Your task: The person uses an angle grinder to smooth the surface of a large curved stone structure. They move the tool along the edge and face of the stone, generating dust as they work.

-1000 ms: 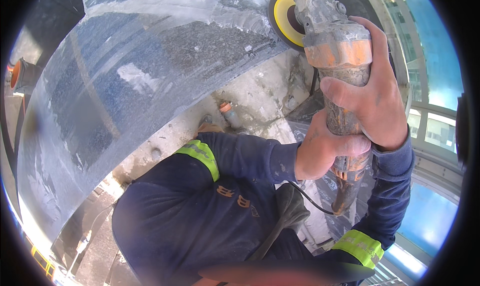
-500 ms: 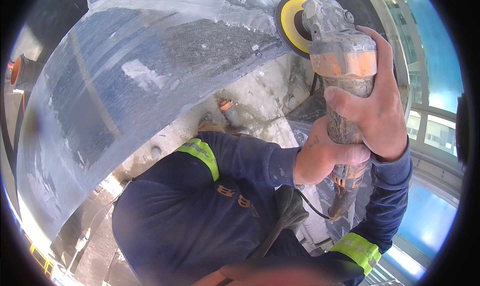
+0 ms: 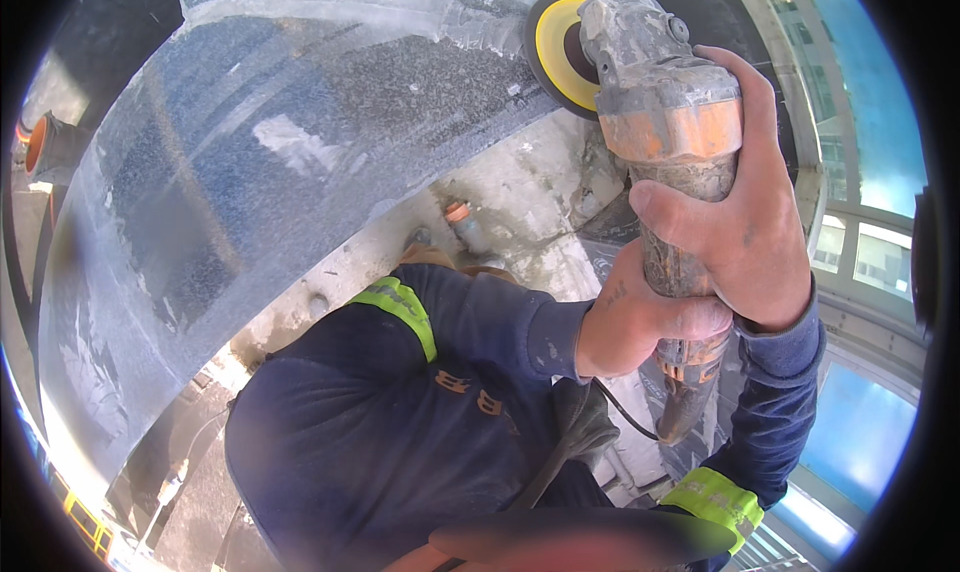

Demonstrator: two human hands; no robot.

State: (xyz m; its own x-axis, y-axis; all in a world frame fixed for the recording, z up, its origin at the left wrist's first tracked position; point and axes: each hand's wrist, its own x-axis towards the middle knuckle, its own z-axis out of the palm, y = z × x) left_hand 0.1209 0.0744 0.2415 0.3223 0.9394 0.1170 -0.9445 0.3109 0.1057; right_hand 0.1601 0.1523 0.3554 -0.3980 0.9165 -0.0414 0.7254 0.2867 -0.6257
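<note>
Hands grip the grinder (image 3: 668,142), right hand (image 3: 745,234) above left hand (image 3: 640,317), its yellow disc (image 3: 556,52) now slightly farther left along the slab's (image 3: 280,172) far right edge.

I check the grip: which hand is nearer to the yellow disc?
Right. The right hand grips the grinder just below the yellow disc; the left hand holds lower.
</note>
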